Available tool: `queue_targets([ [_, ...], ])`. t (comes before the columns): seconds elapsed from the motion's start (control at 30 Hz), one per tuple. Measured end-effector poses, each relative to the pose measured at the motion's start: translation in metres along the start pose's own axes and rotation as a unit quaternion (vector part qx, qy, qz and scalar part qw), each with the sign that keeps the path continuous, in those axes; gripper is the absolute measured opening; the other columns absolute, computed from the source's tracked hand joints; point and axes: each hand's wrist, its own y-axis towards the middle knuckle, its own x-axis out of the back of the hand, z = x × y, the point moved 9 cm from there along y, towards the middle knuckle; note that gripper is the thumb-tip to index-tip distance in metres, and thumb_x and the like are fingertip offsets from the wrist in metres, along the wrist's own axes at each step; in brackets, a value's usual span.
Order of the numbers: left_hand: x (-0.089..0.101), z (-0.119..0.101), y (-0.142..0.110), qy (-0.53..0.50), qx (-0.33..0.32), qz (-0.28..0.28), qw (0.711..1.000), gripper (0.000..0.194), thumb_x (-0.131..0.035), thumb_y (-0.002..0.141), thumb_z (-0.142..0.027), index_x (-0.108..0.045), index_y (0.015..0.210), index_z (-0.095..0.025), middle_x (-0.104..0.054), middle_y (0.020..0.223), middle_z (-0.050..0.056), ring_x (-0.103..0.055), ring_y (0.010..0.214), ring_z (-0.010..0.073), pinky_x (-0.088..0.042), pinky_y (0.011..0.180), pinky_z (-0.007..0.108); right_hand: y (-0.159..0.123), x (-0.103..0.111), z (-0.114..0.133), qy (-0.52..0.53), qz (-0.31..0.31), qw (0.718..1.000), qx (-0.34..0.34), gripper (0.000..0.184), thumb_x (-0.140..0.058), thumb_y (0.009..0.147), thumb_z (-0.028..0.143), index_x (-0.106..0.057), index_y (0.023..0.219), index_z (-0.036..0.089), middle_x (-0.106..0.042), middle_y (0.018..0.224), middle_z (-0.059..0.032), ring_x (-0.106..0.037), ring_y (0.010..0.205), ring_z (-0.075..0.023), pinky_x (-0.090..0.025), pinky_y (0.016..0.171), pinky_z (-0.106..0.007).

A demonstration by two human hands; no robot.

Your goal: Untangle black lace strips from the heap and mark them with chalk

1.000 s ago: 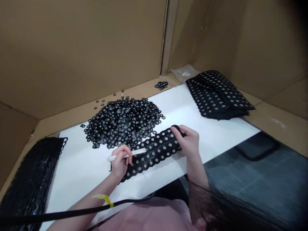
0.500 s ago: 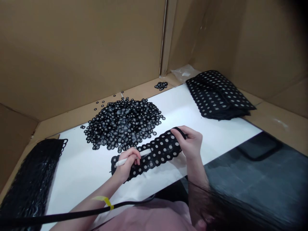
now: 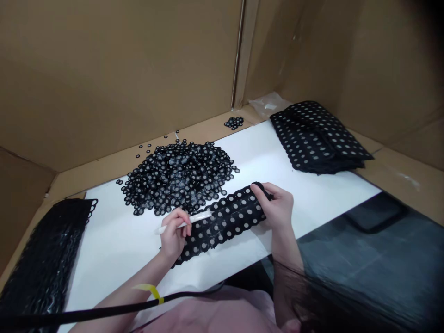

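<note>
My left hand (image 3: pixel 175 233) is closed round a white pen-shaped tool (image 3: pixel 203 216), whose tip rests on or just above a black strip (image 3: pixel 225 219) dotted with pale discs. My right hand (image 3: pixel 276 203) pinches the far right end of that strip, thumb on top. The strip slants across the white board in front of me, and its left end is partly hidden by my left hand and wrist. Just beyond the strip lies a large heap of small black rings with pale centres (image 3: pixel 180 173).
A stack of dotted black sheets (image 3: pixel 317 136) lies at the back right, beside a clear plastic bag (image 3: pixel 268 105). Black netted strips (image 3: pixel 45 254) are piled at the left. A small cluster of rings (image 3: pixel 234 122) sits near the cardboard wall (image 3: pixel 121 83). A black cord (image 3: pixel 104 306) crosses in front.
The left hand with the white tool moved right along the strip, then back left. The right hand keeps its pinch on the strip's end, shifting slightly to the right.
</note>
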Motion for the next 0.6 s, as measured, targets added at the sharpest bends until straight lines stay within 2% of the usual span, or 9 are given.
queue_targets([
  [0.37, 0.002, 0.0, 0.0, 0.031, -0.009, -0.023, 0.999, 0.015, -0.049, 0.07, -0.019, -0.056, 0.057, -0.014, -0.05, 0.046, -0.001, -0.043, 0.041, 0.008, -0.025, 0.041, 0.02, -0.001, 0.002, 0.003, -0.004, -0.009, 1.0, -0.002, 0.027, -0.063, 0.076, 0.041, -0.064, 0.062, 0.017, -0.062, 0.06, 0.0, -0.056, 0.058, -0.0145, -0.042, 0.056, -0.025],
  [0.47, 0.0, 0.004, 0.0, 0.055, 0.002, -0.009, 0.998, 0.015, -0.049, 0.07, -0.018, -0.057, 0.058, -0.015, -0.051, 0.046, -0.001, -0.042, 0.043, 0.0083, -0.027, 0.043, 0.02, -0.001, 0.001, 0.003, 0.008, -0.009, 1.0, 0.004, 0.026, -0.064, 0.076, 0.04, -0.065, 0.064, 0.017, -0.064, 0.062, -0.0003, -0.057, 0.059, -0.0147, -0.044, 0.057, -0.025],
  [0.6, -0.007, 0.01, -0.001, 0.119, 0.017, 0.037, 0.992, 0.017, -0.047, 0.074, -0.017, -0.06, 0.063, -0.015, -0.054, 0.05, -0.001, -0.045, 0.049, 0.0103, -0.033, 0.048, 0.021, -0.004, 0.004, 0.01, 0.04, -0.013, 0.999, 0.028, 0.02, -0.067, 0.075, 0.035, -0.066, 0.064, 0.018, -0.064, 0.061, 0.0002, -0.058, 0.058, -0.0144, -0.045, 0.057, -0.026],
])
